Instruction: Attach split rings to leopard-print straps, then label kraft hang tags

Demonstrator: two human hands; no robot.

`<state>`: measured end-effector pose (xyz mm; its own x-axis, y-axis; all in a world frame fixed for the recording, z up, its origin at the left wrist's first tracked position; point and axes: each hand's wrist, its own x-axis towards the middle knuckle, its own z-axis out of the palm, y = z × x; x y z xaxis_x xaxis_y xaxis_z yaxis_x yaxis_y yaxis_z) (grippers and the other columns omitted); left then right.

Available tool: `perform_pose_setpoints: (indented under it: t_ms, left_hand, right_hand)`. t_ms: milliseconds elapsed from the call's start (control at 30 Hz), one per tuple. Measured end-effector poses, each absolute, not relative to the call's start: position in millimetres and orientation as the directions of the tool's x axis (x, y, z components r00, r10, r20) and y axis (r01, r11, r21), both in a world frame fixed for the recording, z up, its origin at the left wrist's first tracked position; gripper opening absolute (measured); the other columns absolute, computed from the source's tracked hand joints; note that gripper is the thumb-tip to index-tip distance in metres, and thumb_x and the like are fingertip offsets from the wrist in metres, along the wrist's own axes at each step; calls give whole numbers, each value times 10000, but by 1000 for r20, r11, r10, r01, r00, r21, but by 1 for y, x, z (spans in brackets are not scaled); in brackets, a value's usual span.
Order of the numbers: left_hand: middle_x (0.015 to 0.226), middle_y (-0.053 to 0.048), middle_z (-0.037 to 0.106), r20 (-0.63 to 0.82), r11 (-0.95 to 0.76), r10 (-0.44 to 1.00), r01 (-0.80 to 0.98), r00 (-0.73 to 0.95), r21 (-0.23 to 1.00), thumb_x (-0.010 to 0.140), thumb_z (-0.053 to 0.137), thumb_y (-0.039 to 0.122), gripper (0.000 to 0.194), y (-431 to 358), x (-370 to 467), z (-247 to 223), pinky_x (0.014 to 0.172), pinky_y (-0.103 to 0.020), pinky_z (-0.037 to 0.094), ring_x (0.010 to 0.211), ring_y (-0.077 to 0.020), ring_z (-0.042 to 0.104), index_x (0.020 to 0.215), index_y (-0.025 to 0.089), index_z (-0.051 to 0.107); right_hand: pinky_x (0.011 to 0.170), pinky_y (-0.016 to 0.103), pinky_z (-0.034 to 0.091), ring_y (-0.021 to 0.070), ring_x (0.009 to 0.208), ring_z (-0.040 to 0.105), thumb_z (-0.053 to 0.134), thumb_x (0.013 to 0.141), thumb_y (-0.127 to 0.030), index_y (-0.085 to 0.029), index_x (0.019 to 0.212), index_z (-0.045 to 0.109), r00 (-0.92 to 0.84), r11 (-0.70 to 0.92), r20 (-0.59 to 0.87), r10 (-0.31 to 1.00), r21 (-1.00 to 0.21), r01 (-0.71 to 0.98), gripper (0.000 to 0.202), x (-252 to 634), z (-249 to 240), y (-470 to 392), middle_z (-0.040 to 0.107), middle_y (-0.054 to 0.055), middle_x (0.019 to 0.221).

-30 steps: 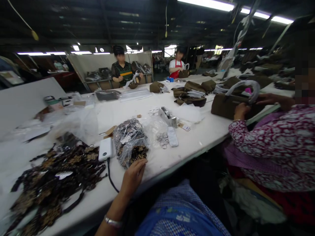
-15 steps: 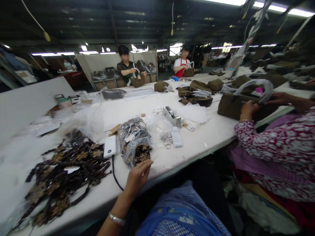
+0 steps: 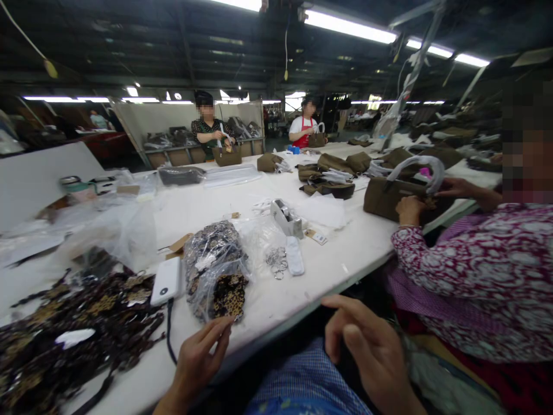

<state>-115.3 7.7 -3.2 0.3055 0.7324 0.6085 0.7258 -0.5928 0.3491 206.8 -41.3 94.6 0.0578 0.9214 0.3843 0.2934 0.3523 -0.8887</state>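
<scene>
My left hand [image 3: 203, 354] is at the table's front edge, its thumb and fingertips pressed together beside a clear plastic bag [image 3: 216, 248] of dark, gold-patterned pieces. Whatever it pinches, if anything, is too small to make out. My right hand [image 3: 369, 346] hangs above my lap, off the table edge, fingers apart and holding nothing. A white power bank [image 3: 166, 280] with a black cable lies left of the bag. Metal rings [image 3: 277, 260] and a white oblong item [image 3: 295, 256] lie right of it. Dark and gold strips [image 3: 86, 323] are heaped at the left.
A metal tape dispenser [image 3: 286, 219] stands mid-table near a tag [image 3: 316, 236]. At the right, a person in a patterned sleeve handles a brown handbag [image 3: 389, 196]. More brown bags [image 3: 328, 173] lie further back, and two people stand behind the table.
My right hand has come into view over my lap. The view has shifted, and the bag and table items appear lower and further left. My left hand stays by the bag.
</scene>
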Motion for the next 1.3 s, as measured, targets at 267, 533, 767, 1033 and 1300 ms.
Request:
perform_pose_setpoints:
  t_ms: [267, 533, 767, 1033, 1300]
  left_hand:
    - [984, -38, 777, 674, -419, 725, 867, 140, 271, 885, 559, 166, 262, -3, -154, 19, 804, -266, 611, 873, -185, 750, 1096, 252, 690]
    - [1005, 42, 770, 647, -494, 752, 755, 123, 431, 869, 587, 235, 330, 7, -123, 7, 787, -296, 644, 853, -200, 756, 1157, 382, 656]
    - [1196, -40, 718, 434, -642, 765, 621, 476, 450, 916, 466, 136, 362, 87, -27, -2, 949, -281, 557, 1089, -176, 686, 1172, 277, 679]
    - [1508, -135, 448, 324, -682, 724, 700, 609, 212, 914, 532, 289, 520, 181, 37, -40, 1128, -515, 371, 1405, -304, 386, 1420, 180, 475]
    - [1441, -177, 521, 367, -570, 790, 809, 491, 145, 941, 405, 179, 438, 206, 38, -54, 1079, -564, 407, 1346, -316, 473, 1355, 129, 540]
  right_hand:
    - [806, 293, 578, 213, 893, 723, 519, 955, -417, -237, 1198, 662, -182, 336, 283, 942, -755, 564, 334, 186, -8, 17, 755, 60, 982]
    - [966, 440, 502, 261, 1048, 655, 565, 919, -221, -245, 1099, 700, -256, 482, 435, 863, -561, 673, 227, 179, -39, 42, 727, 71, 1093]
    - [951, 385, 475, 207, 981, 653, 564, 918, -169, -254, 1027, 693, -221, 526, 516, 827, -574, 628, 188, 175, -43, 39, 727, 31, 1051]
    - [894, 346, 482, 194, 935, 652, 581, 903, -202, -254, 1046, 663, -259, 602, 581, 772, -534, 595, 173, 181, -48, 48, 739, 10, 1026]
    - [939, 309, 494, 153, 953, 682, 600, 878, -164, -258, 1008, 651, -264, 641, 624, 735, -512, 572, 168, 186, -48, 50, 749, -7, 1024]
